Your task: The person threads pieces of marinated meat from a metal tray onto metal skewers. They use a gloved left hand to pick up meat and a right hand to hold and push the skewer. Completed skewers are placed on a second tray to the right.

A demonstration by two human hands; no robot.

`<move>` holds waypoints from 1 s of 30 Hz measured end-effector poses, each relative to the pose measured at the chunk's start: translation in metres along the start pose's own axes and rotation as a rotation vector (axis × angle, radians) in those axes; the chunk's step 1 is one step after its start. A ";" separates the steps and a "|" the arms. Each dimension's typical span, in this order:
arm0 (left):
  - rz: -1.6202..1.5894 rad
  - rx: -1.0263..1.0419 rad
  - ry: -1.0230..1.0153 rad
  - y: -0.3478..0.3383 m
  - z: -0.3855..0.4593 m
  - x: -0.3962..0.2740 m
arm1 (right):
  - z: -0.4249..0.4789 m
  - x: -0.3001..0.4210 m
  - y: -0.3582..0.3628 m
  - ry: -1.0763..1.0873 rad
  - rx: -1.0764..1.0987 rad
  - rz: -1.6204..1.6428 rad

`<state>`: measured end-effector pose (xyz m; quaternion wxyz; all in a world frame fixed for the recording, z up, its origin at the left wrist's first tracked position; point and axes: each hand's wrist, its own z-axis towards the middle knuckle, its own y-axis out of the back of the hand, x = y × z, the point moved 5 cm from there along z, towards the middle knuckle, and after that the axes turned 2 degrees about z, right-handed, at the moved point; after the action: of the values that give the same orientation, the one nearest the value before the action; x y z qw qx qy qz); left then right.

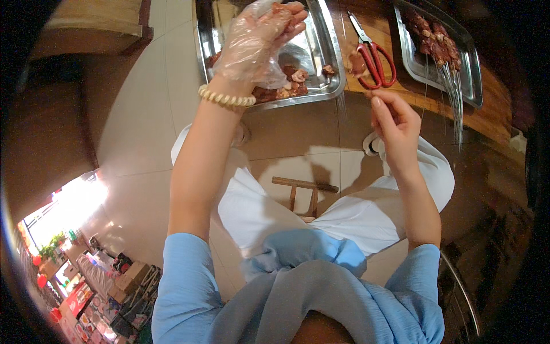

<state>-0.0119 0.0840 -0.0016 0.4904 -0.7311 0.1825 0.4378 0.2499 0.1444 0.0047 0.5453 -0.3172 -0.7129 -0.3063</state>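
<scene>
My left hand (258, 43), in a clear plastic glove, is raised over a steel tray (337, 81), palm partly up, with raw meat (279, 13) against its fingers. Below it, pieces of marinated raw meat (296, 84) lie along the tray's near edge. My bare right hand (397, 120) is right of the tray with thumb and forefinger pinched on something thin, too small to make out. Just beyond those fingertips a blurred piece of meat (357, 63) overlaps the red handles of the scissors (376, 64).
On the wooden table (494, 90), a second steel tray (472, 81) at the right holds meat threaded on metal skewers (453, 94), their bare ends over its near edge. A wooden stool (305, 184) shows between my knees. Boxes and goods (129, 275) are at the far lower left.
</scene>
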 end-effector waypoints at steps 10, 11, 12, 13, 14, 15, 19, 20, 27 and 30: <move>-0.014 -0.062 -0.192 0.005 -0.021 -0.023 | -0.012 -0.001 -0.024 0.073 0.158 -0.136; -0.004 -0.066 -0.195 0.003 -0.023 -0.025 | -0.011 0.001 -0.025 0.070 0.147 -0.135; 0.007 -0.072 -0.199 0.002 -0.025 -0.027 | -0.011 0.001 -0.026 0.066 0.137 -0.135; 0.017 -0.077 -0.203 0.001 -0.026 -0.029 | -0.010 0.001 -0.026 0.061 0.133 -0.127; 0.023 -0.081 -0.208 0.001 -0.026 -0.031 | -0.010 0.000 -0.026 0.056 0.130 -0.120; 0.029 -0.085 -0.213 0.002 -0.025 -0.032 | -0.010 -0.001 -0.026 0.051 0.127 -0.113; 0.002 -0.090 -0.206 0.004 -0.025 -0.031 | -0.010 -0.001 -0.028 0.064 0.138 -0.128; -0.004 -0.072 -0.198 0.004 -0.025 -0.031 | -0.010 -0.001 -0.027 0.063 0.140 -0.121; 0.020 -0.032 -0.181 0.000 -0.029 -0.030 | -0.010 -0.001 -0.029 0.071 0.147 -0.130; 0.043 -0.008 -0.123 -0.007 -0.032 -0.033 | -0.009 -0.002 -0.029 0.078 0.151 -0.137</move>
<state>-0.0104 0.0533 0.0334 0.4883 -0.7006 0.1661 0.4930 0.2333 0.1194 0.0024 0.5727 -0.2137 -0.7321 -0.3005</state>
